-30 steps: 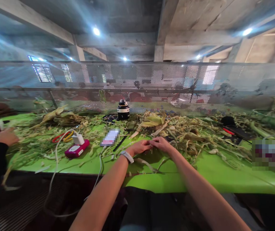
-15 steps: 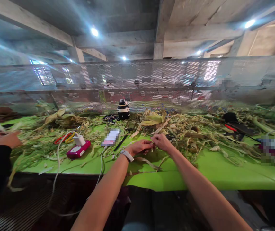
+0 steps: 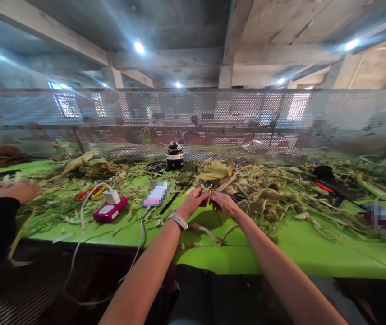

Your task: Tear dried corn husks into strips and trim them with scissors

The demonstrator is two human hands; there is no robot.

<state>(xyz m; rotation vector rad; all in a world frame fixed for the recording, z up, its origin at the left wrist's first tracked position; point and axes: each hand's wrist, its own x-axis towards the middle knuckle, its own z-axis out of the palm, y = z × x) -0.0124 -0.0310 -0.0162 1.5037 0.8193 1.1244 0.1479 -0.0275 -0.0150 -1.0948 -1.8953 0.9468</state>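
My left hand [image 3: 193, 203], with a pale watch band [image 3: 178, 220] on its wrist, is closed with thumb and fingers pinched together. Between the fingertips shows a small, pale strip of corn husk [image 3: 207, 188]. Close against it on the right, my right hand [image 3: 225, 203] has its fingers bent and pinched at the same strip, partly hiding it. Just beyond both hands lies a larger yellow-green husk [image 3: 216, 171] on a heap of dry husks [image 3: 264, 194]. A loose husk strip [image 3: 208, 233] rests on the green table [image 3: 227, 259] below them.
To the left are a phone [image 3: 157, 194] on a cable, a magenta power bank [image 3: 111, 211] with a white plug [image 3: 112, 197], and scissors [image 3: 93, 193]. A black bottle [image 3: 174, 156] stands by the mesh screen [image 3: 199, 108]. A co-worker's hand [image 3: 17, 192] works at far left.
My hands have shifted slightly up and the left thumb has lifted. The right hand has turned, its fingers now reaching lower toward the strip. The co-worker's hand has moved a little right.
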